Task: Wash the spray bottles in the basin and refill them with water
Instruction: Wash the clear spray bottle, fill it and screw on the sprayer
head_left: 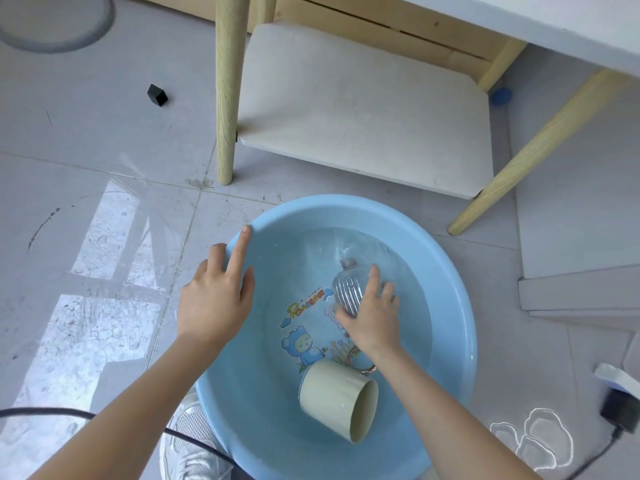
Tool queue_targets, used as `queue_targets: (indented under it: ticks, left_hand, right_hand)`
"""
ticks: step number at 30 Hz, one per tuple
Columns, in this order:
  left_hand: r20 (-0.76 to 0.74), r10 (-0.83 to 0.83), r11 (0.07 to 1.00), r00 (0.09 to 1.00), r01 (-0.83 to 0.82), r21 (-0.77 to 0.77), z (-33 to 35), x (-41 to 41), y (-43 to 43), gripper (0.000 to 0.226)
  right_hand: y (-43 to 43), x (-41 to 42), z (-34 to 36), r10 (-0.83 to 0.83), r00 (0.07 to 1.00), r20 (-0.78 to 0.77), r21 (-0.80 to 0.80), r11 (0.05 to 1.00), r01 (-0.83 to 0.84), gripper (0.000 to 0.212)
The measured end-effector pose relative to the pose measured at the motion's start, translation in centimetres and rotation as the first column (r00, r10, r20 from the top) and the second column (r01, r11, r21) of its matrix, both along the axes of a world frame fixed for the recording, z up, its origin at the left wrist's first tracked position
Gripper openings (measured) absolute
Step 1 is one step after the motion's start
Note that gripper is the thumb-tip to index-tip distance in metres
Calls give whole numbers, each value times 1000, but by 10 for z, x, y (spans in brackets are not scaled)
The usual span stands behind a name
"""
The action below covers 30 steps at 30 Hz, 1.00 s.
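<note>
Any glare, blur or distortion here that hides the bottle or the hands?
Head view: sunlight patches glare on the floor; ripples smear the clear bottle at its neck; left hand on the basin rim and right hand holding it are sharp.

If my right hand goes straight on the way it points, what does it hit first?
Probably the basin's far wall: the right hand holds the bottle ahead of it. Depth is unclear.

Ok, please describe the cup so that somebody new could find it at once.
Look at the round blue basin standing on the floor. At its near side, a cream cup lies on its side. Unlike the clear ribbed bottle beyond it, it is opaque and smooth.
</note>
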<state>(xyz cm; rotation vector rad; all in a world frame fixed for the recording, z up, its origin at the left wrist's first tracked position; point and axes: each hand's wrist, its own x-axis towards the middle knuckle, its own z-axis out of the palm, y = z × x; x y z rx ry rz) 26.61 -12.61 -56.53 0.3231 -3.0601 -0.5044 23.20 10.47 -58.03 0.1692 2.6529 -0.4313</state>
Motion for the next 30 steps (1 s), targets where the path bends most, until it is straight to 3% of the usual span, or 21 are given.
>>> queue_targets:
  ticks: [30]
  left_hand:
    - [-19,1,1000,1000,-1,-16,0,0,1,56]
  right_hand:
    - [1,1,0,-4,1000,-9,-11,1000,4,98]
